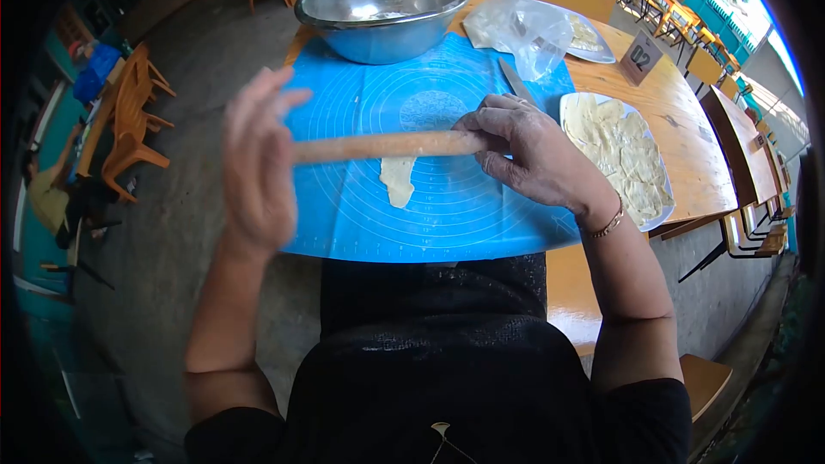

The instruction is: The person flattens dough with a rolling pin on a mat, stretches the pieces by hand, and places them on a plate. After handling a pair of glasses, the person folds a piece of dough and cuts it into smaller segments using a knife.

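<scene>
A wooden rolling pin [387,146] is held level above the blue mat [361,228]. Its right end is in my right hand [528,142], which has flour on the fingers and a bracelet at the wrist. Beside the pin's left end is my left hand [258,163], blurred by motion, its fingers spread apart; whether the palm touches the pin is hard to see. Beneath the pin lies a thin strip of pale dough [398,185], its upper part hidden. To the right, flattened dough pieces [619,150] cover a white plate [565,101].
A large metal bowl [378,39] stands at the mat's back edge. Near it are a clear plastic bag [524,30], a knife [514,82] and a second plate [601,55]. A number sign [639,58] stands on the wooden table [687,142]. At far left, a person [51,193] sits near orange chairs.
</scene>
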Demonstrator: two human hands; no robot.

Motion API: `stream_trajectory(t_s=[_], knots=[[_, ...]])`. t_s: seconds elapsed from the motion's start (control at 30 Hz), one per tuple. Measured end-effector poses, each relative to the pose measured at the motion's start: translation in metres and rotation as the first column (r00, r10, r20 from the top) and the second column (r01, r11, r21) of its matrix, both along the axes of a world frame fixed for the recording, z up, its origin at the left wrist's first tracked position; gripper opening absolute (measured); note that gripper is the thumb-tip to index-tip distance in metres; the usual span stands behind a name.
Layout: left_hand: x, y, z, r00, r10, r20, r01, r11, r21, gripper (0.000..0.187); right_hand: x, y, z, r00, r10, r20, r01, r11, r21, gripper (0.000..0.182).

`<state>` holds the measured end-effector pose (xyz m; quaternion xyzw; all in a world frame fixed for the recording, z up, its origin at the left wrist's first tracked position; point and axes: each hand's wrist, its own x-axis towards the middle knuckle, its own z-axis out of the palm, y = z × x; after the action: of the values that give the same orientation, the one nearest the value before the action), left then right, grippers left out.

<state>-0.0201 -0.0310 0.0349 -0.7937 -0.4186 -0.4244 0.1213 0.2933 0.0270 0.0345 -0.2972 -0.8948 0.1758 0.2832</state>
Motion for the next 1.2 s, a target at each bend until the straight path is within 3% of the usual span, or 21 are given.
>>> stream_trajectory(t_s=[0.1, 0.13, 0.2, 0.33, 0.4, 0.43, 0.5, 0.53, 0.6, 0.63, 0.9, 1.2], knots=[[0.027, -0.034, -0.024, 0.978, 0.02, -0.209, -0.056, 0.985, -0.166, 0.059, -0.003, 0.016, 0.013, 0.986, 0.094, 0.135, -0.09, 0.995, -0.036, 0.032], [0.035, -0.042, -0.029, 0.979, 0.022, -0.201, -0.057, 0.984, -0.171, 0.059, -0.004, 0.022, 0.014, 0.985, 0.098, 0.144, -0.093, 0.995, -0.041, 0.032], [0.046, -0.054, -0.037, 0.93, 0.037, -0.365, -0.155, 0.941, -0.3, 0.061, -0.005, 0.034, 0.013, 0.966, 0.137, 0.219, -0.105, 0.983, -0.149, 0.03], [0.05, -0.06, -0.058, 0.978, 0.009, -0.21, -0.108, 0.878, -0.467, 0.062, -0.015, 0.054, -0.001, 0.969, 0.147, 0.199, -0.079, 0.946, -0.314, 0.029], [0.049, -0.061, -0.056, 0.959, -0.041, -0.282, -0.098, 0.881, -0.463, 0.063, -0.022, 0.06, -0.008, 0.952, 0.101, 0.288, -0.061, 0.987, -0.146, 0.029], [0.049, -0.061, -0.057, 0.955, -0.068, -0.289, -0.076, 0.885, -0.46, 0.064, -0.025, 0.061, -0.015, 0.952, 0.105, 0.288, -0.064, 0.987, -0.15, 0.029], [0.052, -0.063, -0.055, 0.95, -0.065, -0.306, -0.088, 0.883, -0.46, 0.065, -0.033, 0.062, -0.031, 0.964, -0.005, 0.267, -0.012, 0.998, 0.059, 0.043], [0.052, -0.062, -0.054, 0.944, -0.065, -0.323, -0.096, 0.884, -0.457, 0.065, -0.039, 0.057, -0.041, 0.964, -0.001, 0.265, -0.014, 0.998, 0.056, 0.043], [0.048, -0.059, -0.052, 0.944, -0.066, -0.324, -0.097, 0.881, -0.462, 0.068, -0.051, 0.046, -0.055, 0.872, -0.312, 0.378, 0.169, 0.915, 0.366, 0.065], [0.046, -0.058, -0.052, 0.944, -0.068, -0.323, -0.096, 0.88, -0.466, 0.07, -0.053, 0.047, -0.046, 0.846, -0.265, 0.464, 0.197, 0.962, 0.19, 0.073], [0.038, -0.042, -0.053, 0.913, 0.007, -0.407, -0.225, 0.841, -0.491, 0.087, -0.077, 0.065, -0.047, 0.75, -0.355, 0.558, 0.266, 0.935, 0.236, 0.071], [0.024, -0.016, -0.054, 0.882, 0.115, -0.458, -0.343, 0.822, -0.454, 0.083, -0.093, 0.084, -0.048, 0.714, -0.433, 0.55, 0.369, 0.9, 0.23, 0.064]])
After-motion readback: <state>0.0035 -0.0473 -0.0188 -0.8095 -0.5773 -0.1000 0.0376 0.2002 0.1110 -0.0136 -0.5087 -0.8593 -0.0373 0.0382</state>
